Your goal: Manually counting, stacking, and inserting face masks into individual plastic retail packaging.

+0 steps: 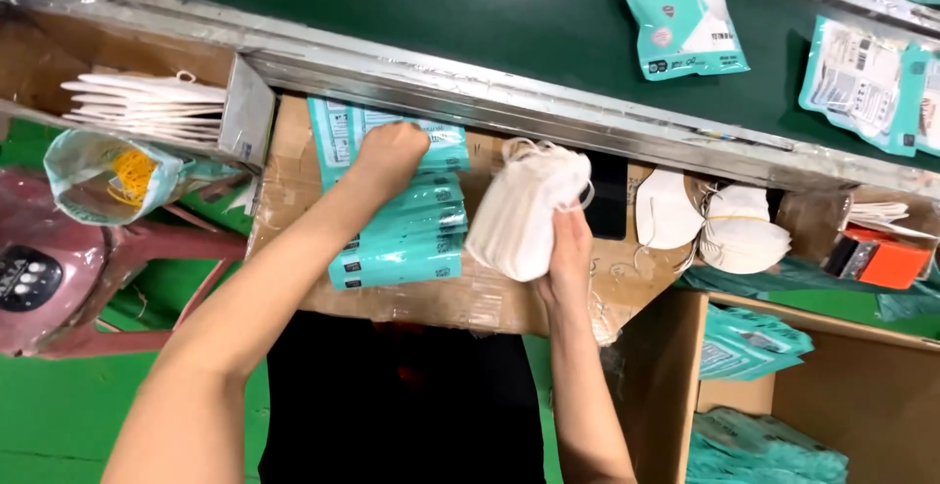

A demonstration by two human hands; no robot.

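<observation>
The left hand (pixel 389 156) covers the upper part of the stack of teal pouches (pixel 399 218), its fingertips hidden. The right hand's (pixel 568 249) fingers lie behind the bundle of white masks (pixel 524 210). The frame's right edge cuts off a packaged mask (pixel 867 83).

One head-worn camera is looking steeply down, close over the person's forearms and the cardboard tabletop (pixel 294 166). It is facing forward toward the green conveyor belt (pixel 470 14), which is crossing the upper frame tilted. No second view is supplied.
</observation>
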